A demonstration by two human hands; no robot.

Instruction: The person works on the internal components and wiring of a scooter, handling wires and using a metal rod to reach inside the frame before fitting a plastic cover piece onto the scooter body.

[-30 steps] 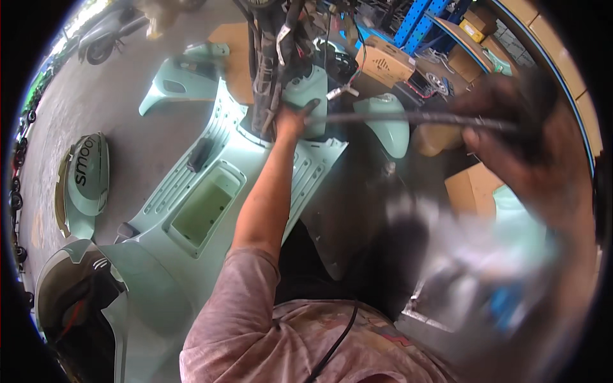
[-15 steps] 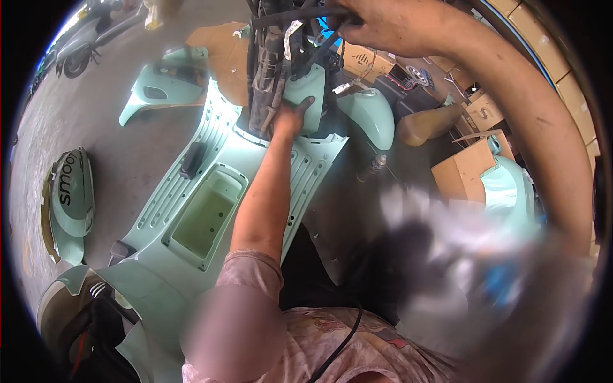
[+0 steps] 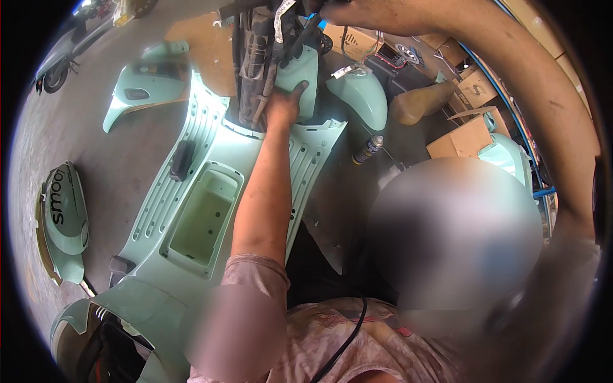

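At your left grip [image 3: 284, 108], mint-green panel [image 3: 300, 71]; blackish column [image 3: 254, 70] just left; mint-green floorboard [image 3: 207, 143] nearer you; your shirt [image 3: 332, 325] mottled pinkish-brown.

I have a scooter floorboard [image 3: 236, 148] centred below me, a storage well [image 3: 201, 222] sunk into its near part. At its far edge is the frame tube [image 3: 255, 73], with a body panel [image 3: 307, 71] just to the right. Right of these, I see a curved fairing [image 3: 365, 99] on the floor, a spray can [image 3: 368, 150] nearer me and a carton [image 3: 454, 138] farther right. Far left ahead, beyond a side fairing [image 3: 135, 96], I have a parked scooter [image 3: 57, 75].
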